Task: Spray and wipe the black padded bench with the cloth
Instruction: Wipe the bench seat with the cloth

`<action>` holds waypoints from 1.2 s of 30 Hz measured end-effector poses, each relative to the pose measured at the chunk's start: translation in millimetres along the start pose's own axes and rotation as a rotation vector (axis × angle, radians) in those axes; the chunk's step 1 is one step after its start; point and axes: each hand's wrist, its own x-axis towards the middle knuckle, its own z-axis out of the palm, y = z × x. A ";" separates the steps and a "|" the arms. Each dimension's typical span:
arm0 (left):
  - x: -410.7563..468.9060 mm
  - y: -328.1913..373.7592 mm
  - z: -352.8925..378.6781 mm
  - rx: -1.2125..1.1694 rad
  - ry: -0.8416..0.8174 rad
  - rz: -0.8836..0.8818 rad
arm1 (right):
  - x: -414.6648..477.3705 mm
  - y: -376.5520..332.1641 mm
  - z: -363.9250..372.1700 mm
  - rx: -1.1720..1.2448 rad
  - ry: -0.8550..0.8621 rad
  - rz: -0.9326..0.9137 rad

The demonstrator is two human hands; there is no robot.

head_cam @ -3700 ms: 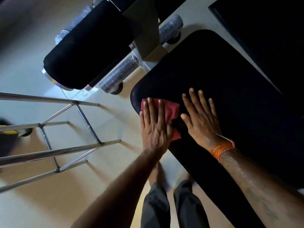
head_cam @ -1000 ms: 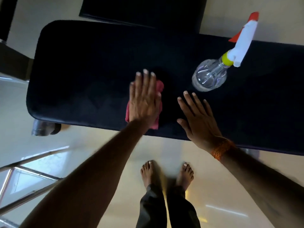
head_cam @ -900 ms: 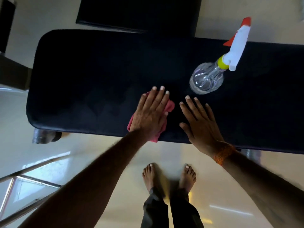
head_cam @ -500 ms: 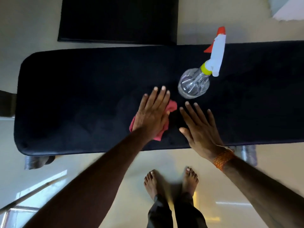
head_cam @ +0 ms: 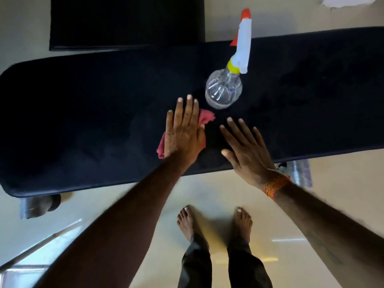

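The black padded bench (head_cam: 83, 121) runs across the view from left to right. My left hand (head_cam: 184, 129) lies flat with straight fingers on a red cloth (head_cam: 204, 118), pressing it onto the pad near the bench's middle. The cloth shows at the hand's right and lower left edges. My right hand (head_cam: 245, 148) rests flat on the pad just to the right, fingers spread, holding nothing. A clear spray bottle (head_cam: 225, 90) with a white and red trigger head stands on the bench just beyond both hands.
A black mat (head_cam: 124, 23) lies on the pale floor behind the bench. My bare feet (head_cam: 214, 223) stand in front of the bench's near edge. A wrapped bench leg (head_cam: 35, 206) shows at lower left, and a metal rail (head_cam: 31, 252) crosses the bottom left corner.
My left hand has turned with the cloth, its fingers now pointing straight away from me instead of slanting right. The right hand stays planted. The view has shifted slightly.
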 end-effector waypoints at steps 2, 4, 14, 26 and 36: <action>-31.0 16.2 7.5 -0.027 0.010 0.041 | -1.9 5.7 0.6 0.006 0.023 0.010; -83.4 30.1 16.0 -0.021 -0.057 0.166 | -6.4 13.0 1.1 0.005 0.028 0.007; -72.4 85.5 26.0 -0.159 0.087 -0.218 | -15.5 44.1 -5.1 0.037 -0.004 -0.082; -75.5 97.8 26.9 -0.129 0.074 -0.057 | -14.6 50.1 -12.8 0.087 -0.034 -0.074; -61.1 60.6 17.3 -0.045 0.066 -0.015 | 3.1 28.4 -13.2 0.122 -0.018 -0.003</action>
